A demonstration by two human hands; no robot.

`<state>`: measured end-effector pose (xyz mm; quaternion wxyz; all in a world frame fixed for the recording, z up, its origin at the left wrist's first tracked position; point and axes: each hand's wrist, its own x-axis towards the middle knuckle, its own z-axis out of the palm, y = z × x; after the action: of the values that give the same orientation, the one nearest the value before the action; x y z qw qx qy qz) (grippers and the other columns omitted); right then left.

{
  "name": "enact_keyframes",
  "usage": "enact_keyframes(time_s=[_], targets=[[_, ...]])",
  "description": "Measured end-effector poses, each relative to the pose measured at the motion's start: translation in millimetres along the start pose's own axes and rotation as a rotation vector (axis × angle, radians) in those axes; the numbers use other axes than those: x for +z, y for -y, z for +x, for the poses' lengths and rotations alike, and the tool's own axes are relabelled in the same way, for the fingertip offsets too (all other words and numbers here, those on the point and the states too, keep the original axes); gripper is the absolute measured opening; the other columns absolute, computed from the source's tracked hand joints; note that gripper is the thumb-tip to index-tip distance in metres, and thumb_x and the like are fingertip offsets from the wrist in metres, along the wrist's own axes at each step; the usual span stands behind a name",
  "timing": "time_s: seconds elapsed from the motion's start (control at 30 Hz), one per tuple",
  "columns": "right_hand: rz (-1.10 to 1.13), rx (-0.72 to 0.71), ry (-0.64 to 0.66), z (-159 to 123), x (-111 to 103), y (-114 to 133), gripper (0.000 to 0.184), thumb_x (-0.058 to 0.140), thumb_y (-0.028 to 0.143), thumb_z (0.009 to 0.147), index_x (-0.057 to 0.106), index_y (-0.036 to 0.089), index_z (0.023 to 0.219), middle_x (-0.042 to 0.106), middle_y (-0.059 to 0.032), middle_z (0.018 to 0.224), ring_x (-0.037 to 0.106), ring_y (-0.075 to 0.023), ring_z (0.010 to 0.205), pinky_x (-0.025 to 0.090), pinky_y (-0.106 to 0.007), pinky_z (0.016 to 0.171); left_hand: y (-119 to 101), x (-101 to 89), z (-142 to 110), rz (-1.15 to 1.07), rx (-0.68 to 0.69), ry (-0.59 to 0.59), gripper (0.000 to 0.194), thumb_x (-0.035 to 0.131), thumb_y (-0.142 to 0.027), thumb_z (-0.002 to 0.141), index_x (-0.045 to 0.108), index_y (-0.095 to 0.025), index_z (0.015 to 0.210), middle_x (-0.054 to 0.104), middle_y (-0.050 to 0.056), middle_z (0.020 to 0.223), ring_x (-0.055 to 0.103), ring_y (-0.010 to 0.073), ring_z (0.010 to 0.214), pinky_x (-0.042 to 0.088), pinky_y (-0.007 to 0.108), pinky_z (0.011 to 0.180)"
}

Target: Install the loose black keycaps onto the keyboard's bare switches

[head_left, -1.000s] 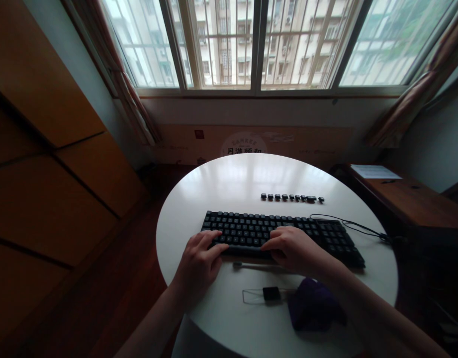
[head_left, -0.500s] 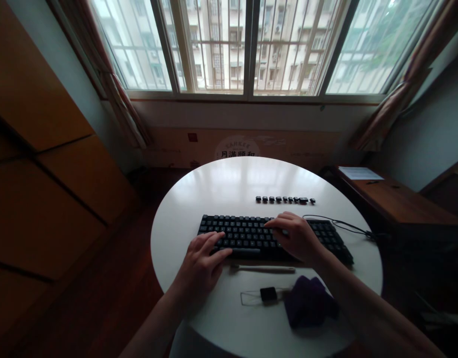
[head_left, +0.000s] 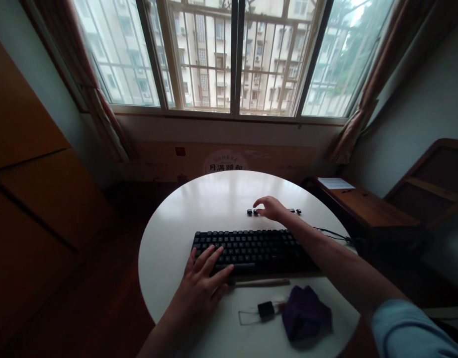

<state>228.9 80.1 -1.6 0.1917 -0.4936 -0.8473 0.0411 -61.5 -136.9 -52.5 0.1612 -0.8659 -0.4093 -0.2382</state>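
Note:
A black keyboard (head_left: 251, 248) lies across the round white table (head_left: 214, 204). My left hand (head_left: 204, 278) rests flat on its near left corner, fingers spread over the keys. My right hand (head_left: 269, 207) reaches past the keyboard to a row of loose black keycaps (head_left: 250, 212), fingers curved down over the row. Whether it pinches a keycap I cannot make out. The hand hides most of the row; one or two keycaps show at each end.
A thin stick-like tool (head_left: 262, 283) lies along the keyboard's front edge. A wire keycap puller (head_left: 260, 312) and a purple cloth (head_left: 305, 314) sit near the table's front. A cable (head_left: 331, 233) trails off right toward a wooden side desk (head_left: 363, 206).
My right hand left the keyboard and moved forward to the row of loose keycaps. The left hand stayed on the keyboard's near left corner. The view tilted upward.

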Motion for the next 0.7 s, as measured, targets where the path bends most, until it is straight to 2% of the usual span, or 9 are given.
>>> enact_keyframes(time_s=[0.23,0.33,0.43,0.57,0.7], targets=[[-0.053,-0.005,0.056,20.5,26.1,9.3,0.019,0.070,0.021,0.075,0.078,0.027,0.091,0.075,-0.0027,0.090,0.067,-0.0232,0.090,0.047,-0.031,0.081,1.7,2.6,-1.2,0.011,0.010,-0.005,0.049,0.060,-0.024,0.088,0.058,-0.037,0.135,0.043,0.007,0.152,0.042,0.0326,0.136,0.026,0.061,0.115],[-0.042,-0.030,0.035,23.9,26.3,18.7,0.017,0.070,0.016,0.075,0.078,0.027,0.086,0.076,-0.0011,0.087,0.067,-0.0216,0.086,0.047,-0.031,0.082,0.6,0.7,-0.9,0.003,0.017,-0.009,0.047,0.060,-0.024,0.088,0.059,-0.037,0.133,0.043,0.007,0.152,0.042,0.0325,0.136,0.026,0.061,0.114],[-0.008,-0.074,-0.022,19.9,16.8,31.9,0.014,0.070,0.016,0.079,0.077,0.025,0.087,0.076,-0.0014,0.086,0.067,-0.0211,0.085,0.046,-0.032,0.084,1.1,-1.5,-1.5,-0.008,0.018,-0.026,0.047,0.058,-0.026,0.090,0.057,-0.034,0.136,0.044,0.009,0.151,0.042,0.0329,0.136,0.027,0.059,0.114],[0.068,-0.138,-0.128,-11.6,-10.6,48.7,0.010,0.070,0.020,0.086,0.075,0.024,0.092,0.075,-0.0018,0.087,0.065,-0.0187,0.087,0.046,-0.031,0.086,3.9,-1.9,-4.0,-0.014,-0.065,-0.073,0.050,0.054,-0.028,0.093,0.051,-0.022,0.142,0.045,0.013,0.149,0.044,0.0331,0.135,0.030,0.055,0.114],[0.267,-0.285,-0.271,-72.8,-35.1,54.9,0.005,0.073,0.022,0.085,0.073,0.023,0.090,0.074,-0.0014,0.086,0.064,-0.0183,0.087,0.047,-0.032,0.084,3.2,-10.3,4.2,-0.018,-0.123,-0.110,0.044,0.053,-0.030,0.094,0.055,-0.019,0.136,0.051,0.014,0.144,0.048,0.0339,0.131,0.033,0.055,0.112]])
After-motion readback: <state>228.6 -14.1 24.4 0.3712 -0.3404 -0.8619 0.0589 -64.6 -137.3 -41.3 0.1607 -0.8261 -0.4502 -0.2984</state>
